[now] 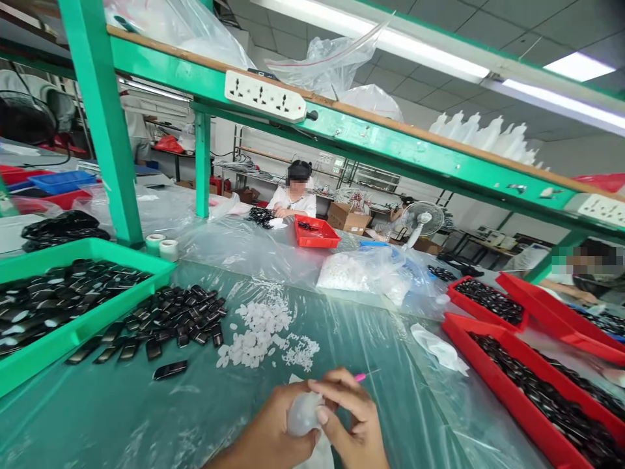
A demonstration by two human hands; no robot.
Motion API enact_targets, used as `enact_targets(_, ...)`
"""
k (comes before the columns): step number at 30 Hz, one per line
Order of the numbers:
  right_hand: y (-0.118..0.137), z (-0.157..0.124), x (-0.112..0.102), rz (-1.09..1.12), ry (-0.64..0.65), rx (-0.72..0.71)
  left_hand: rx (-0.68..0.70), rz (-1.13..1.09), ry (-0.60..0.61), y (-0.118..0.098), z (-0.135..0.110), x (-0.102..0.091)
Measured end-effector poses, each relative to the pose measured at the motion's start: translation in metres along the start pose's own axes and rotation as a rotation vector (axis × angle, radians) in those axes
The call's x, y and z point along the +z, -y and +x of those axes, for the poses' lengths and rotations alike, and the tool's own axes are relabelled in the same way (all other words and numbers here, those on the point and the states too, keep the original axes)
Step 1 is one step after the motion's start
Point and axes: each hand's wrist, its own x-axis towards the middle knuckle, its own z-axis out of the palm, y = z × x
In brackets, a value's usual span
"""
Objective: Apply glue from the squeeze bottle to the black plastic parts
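Note:
My left hand [273, 426] is wrapped around a translucent white plastic bottle [301, 415], its rounded end facing me. My right hand [354, 417] is closed at the bottle's other end, thumb and fingers pressed on it; its tip is hidden by them. Just beyond my right fingers shows a pink stick with a thin needle-like tip [360, 377]; whether I hold it or it lies on the table cannot be made out. A white cloth or tissue [319, 456] lies under my hands. Ahead are piles of small white oval pieces [251, 339] and tiny white bits [300, 352].
Glossy black pieces [183, 312] lie loose at left beside a green tray [88, 326] of similar ones. Red trays [469, 332] of black parts line the right. A clear bag [356, 273] of white pieces sits behind. A green shelf [390, 140] crosses overhead. Co-workers sit beyond.

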Motion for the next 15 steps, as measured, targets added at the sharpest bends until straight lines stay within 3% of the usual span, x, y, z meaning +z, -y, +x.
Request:
enact_targets(8,-0.005,0.002,-0.001,0.089,0.029,0.063,-0.066,-0.036,0.053,-0.001,0.0,0.0)
enact_targets(15,0.005,0.007,-0.016,0.258,0.283,0.238,-0.064,-0.063,0.268,0.001,-0.002,0.0)
